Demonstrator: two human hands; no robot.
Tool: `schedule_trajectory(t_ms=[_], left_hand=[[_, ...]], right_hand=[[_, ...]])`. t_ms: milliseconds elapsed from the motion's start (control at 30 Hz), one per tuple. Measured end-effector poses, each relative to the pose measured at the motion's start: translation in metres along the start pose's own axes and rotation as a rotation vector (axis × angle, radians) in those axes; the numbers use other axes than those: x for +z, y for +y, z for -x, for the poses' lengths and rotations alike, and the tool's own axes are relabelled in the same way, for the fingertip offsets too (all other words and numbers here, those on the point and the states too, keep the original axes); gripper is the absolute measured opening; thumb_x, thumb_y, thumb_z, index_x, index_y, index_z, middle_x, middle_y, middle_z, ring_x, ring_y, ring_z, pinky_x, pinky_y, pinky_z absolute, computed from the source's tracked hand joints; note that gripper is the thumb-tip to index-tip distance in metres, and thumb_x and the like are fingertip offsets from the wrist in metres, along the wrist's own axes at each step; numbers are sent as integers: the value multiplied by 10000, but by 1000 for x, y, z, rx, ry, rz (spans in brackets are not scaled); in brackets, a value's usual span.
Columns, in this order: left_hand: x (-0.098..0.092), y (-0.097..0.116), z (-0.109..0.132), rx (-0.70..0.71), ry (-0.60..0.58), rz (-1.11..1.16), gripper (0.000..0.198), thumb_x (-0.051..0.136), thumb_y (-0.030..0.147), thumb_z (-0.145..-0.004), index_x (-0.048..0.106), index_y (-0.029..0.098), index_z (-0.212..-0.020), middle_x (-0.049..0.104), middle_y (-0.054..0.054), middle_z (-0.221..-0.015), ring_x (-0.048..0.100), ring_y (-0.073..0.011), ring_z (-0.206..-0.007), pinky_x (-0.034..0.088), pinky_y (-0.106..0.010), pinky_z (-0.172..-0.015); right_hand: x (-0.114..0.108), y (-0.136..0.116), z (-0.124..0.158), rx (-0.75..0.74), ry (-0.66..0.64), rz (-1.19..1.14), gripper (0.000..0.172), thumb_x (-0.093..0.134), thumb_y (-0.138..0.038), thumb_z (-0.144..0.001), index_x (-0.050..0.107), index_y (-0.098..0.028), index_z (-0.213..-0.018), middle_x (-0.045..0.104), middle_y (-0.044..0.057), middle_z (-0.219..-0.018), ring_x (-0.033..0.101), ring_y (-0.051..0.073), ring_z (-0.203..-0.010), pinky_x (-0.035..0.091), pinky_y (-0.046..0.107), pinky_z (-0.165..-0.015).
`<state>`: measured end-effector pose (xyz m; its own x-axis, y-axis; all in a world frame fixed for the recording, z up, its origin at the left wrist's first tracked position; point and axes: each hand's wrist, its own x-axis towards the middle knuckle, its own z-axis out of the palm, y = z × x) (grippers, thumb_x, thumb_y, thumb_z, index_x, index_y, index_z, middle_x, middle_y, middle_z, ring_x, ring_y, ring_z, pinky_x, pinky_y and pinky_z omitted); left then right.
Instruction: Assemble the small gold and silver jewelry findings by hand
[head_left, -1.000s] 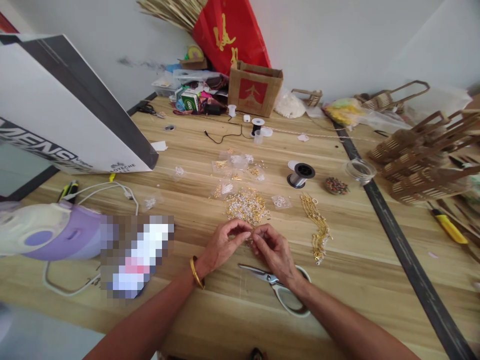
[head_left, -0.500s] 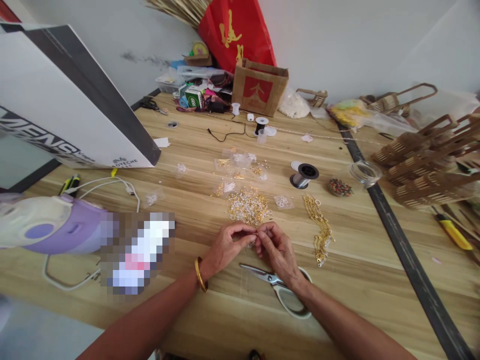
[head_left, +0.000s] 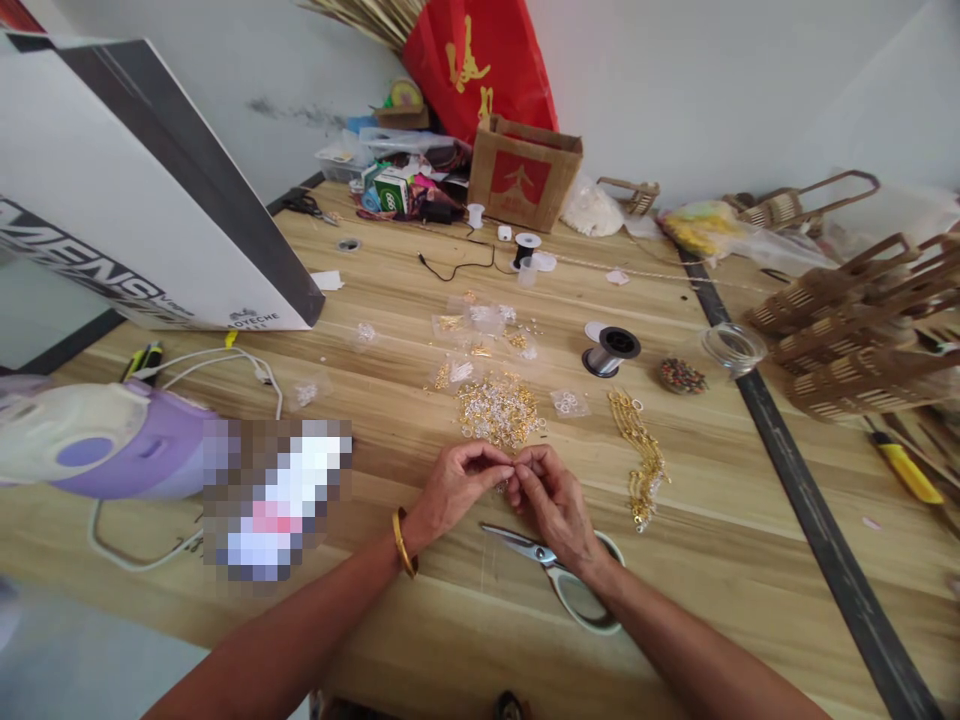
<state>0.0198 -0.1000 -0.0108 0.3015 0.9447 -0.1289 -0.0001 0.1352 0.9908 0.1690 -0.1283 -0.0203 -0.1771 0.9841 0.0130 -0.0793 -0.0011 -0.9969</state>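
Head: left hand point(head_left: 456, 490) against right hand point(head_left: 553, 503)

Whatever lay between the meeting fingers point(head_left: 531, 482) of left hand point(head_left: 454, 490) and right hand point(head_left: 559, 510) was too small to be identified. Scissors point(head_left: 541, 553) partly covered by right hand and wrist. Pieces in gold-and-silver heap point(head_left: 499, 408) too fine to be sorted by eye. Bright screen point(head_left: 285, 510) masked by pixelation. White box point(head_left: 172, 190), purple bottle point(head_left: 172, 445) cut by left edge; red bag point(head_left: 506, 70) by top.
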Motion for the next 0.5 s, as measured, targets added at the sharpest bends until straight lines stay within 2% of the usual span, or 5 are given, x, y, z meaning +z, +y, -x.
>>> schedule_trajectory(t_ms=[233,500], left_hand=[[0,5,2,94,24,-131,99,661,233,-741,667,135,-727,652,-31,-703,590,-148,-700,463,-251,-689],[0,3,4,136,42,-99,74,663,205,-741,671,132,-754,646,-32,-727,597,-143,-706,473,-246,-691]], right_hand=[[1,0,0,11,8,-18,236,516,-438,-906,493,-205,-877,518,-32,-632,477,97,-527,379,203,-463],[2,-3,0,1,38,-2,233,543,-427,-892,493,-203,-851,523,-33,-606,479,100,-515,401,212,-478]])
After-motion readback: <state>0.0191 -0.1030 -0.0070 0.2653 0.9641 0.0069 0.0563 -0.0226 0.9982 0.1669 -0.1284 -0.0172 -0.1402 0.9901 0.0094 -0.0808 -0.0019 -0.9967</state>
